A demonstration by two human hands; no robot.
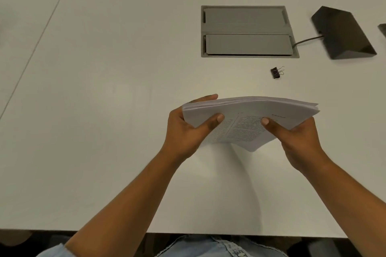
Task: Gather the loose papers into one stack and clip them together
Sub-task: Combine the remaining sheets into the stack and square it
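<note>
I have the paper stack [248,119] lifted off the white table [104,110], held between both hands near the table's front edge. My left hand [186,131] is closed on the stack's left end, thumb on the printed top sheet and fingers curled beneath and behind. My right hand [300,142] grips the right end the same way, thumb pressing down on the text.

The sheets are light and limp. The stack bows between my hands, and its far edges fan slightly, so the pages are not yet flush. I judge that loose sheets like these slide over one another easily. Tapping one edge on the table should square them, and a firm pinch near a corner should hold them for clipping.

The binder clip [276,73] lies on the table beyond the stack and a little right, well apart from it, with its wire handles sticking out. It is small and springy, best taken by the handles.

The grey recessed cable box [246,31] farther back has both flaps shut, so I cannot tell what it holds. A cable runs from it to a dark wedge-shaped device [342,33].
</note>
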